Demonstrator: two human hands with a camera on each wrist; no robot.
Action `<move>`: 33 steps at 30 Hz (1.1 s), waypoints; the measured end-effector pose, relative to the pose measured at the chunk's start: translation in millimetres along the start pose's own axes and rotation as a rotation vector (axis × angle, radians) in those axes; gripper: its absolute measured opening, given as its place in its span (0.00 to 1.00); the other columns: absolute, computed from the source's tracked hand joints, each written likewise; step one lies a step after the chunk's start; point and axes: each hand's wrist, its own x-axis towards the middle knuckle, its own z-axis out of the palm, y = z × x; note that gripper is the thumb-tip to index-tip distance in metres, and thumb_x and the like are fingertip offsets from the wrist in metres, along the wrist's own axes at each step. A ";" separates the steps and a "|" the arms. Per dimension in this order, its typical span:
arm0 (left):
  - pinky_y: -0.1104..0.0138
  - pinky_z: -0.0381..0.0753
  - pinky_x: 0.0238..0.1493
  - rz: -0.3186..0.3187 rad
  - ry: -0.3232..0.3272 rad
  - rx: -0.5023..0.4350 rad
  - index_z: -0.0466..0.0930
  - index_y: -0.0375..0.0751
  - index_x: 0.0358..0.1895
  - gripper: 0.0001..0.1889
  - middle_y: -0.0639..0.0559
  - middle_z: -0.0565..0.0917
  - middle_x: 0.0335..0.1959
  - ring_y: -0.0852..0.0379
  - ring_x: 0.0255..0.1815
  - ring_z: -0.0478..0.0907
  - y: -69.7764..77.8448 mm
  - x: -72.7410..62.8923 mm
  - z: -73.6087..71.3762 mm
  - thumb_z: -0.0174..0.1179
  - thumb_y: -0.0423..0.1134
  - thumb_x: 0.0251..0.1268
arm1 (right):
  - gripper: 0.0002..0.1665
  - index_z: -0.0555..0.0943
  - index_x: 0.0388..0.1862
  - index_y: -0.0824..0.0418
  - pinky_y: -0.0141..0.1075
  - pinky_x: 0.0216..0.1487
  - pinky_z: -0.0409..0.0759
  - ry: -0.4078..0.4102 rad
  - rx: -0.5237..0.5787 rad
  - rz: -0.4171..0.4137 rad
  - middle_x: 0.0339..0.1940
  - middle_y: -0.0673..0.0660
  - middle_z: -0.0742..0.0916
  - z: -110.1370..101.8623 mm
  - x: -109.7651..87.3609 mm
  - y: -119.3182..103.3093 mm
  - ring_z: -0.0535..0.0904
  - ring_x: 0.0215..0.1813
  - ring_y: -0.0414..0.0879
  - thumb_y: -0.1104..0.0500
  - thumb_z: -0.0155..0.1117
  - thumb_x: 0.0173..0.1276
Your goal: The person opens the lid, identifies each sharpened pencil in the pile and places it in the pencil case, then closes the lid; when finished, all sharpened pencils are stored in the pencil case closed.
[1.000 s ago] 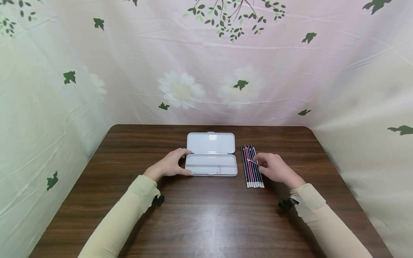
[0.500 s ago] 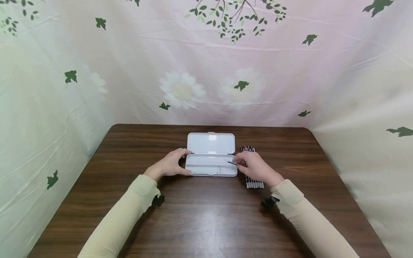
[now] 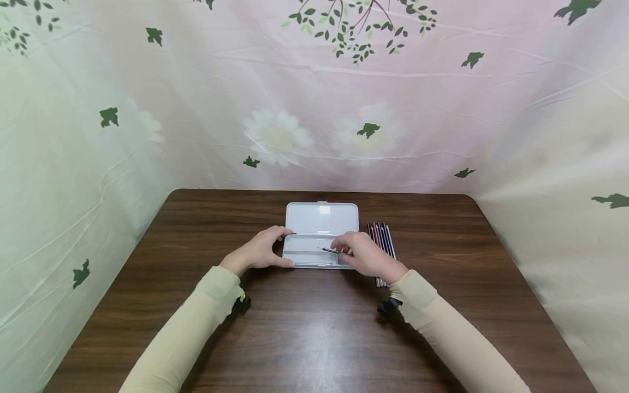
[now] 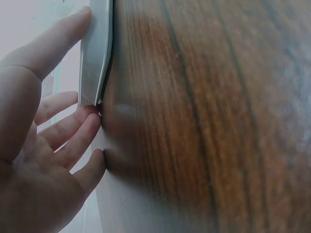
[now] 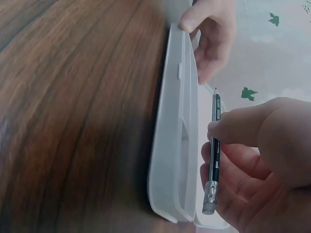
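Fingers of right hand (image 3: 361, 254) pinch pencil (image 5: 215, 158) above case (image 3: 307, 243) — seemingly aligned lengthwise; left hand (image 3: 259, 251), spread, grips case's end — apparently steadying.

Right grip (image 3: 363, 255), pinching dark pencil (image 5: 215, 167), moved from pencil row (image 3: 384, 240) to above open white case (image 3: 302, 243).
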 end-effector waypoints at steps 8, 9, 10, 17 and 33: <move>0.52 0.74 0.70 0.010 0.007 0.001 0.70 0.42 0.75 0.47 0.46 0.76 0.69 0.47 0.67 0.74 2.0 0.1 0.0 0.80 0.57 0.54 | 0.16 0.88 0.48 0.63 0.40 0.49 0.86 -0.014 -0.001 -0.027 0.43 0.54 0.91 6.6 8.1 -4.3 0.87 0.43 0.44 0.74 0.63 0.65; 0.52 0.74 0.70 0.010 0.009 0.001 0.70 0.41 0.75 0.47 0.45 0.76 0.69 0.47 0.67 0.74 2.3 0.0 -0.3 0.80 0.57 0.54 | 0.16 0.88 0.48 0.62 0.39 0.49 0.86 -0.018 -0.002 -0.025 0.43 0.54 0.91 7.5 9.5 -4.8 0.87 0.43 0.44 0.74 0.63 0.65; 0.52 0.74 0.70 0.008 0.009 0.000 0.70 0.41 0.75 0.47 0.46 0.76 0.69 0.47 0.67 0.74 2.5 -0.1 -0.5 0.80 0.57 0.54 | 0.16 0.88 0.48 0.62 0.39 0.49 0.86 -0.022 -0.001 -0.025 0.43 0.53 0.91 8.5 11.2 -5.1 0.87 0.43 0.43 0.74 0.63 0.65; 0.52 0.73 0.70 -0.003 0.003 0.003 0.69 0.42 0.75 0.47 0.45 0.75 0.69 0.47 0.67 0.73 2.6 -1.2 -0.9 0.80 0.56 0.56 | 0.15 0.88 0.46 0.61 0.41 0.49 0.86 -0.023 -0.022 -0.047 0.41 0.53 0.91 17.9 22.1 -11.2 0.87 0.44 0.44 0.73 0.66 0.64; 0.51 0.73 0.70 -0.001 0.001 -0.032 0.70 0.41 0.75 0.47 0.44 0.75 0.69 0.46 0.68 0.73 4.9 -2.2 -1.2 0.80 0.55 0.55 | 0.12 0.89 0.44 0.63 0.41 0.53 0.86 -0.022 -0.019 -0.132 0.41 0.53 0.92 36.5 39.6 -30.4 0.88 0.46 0.46 0.74 0.69 0.64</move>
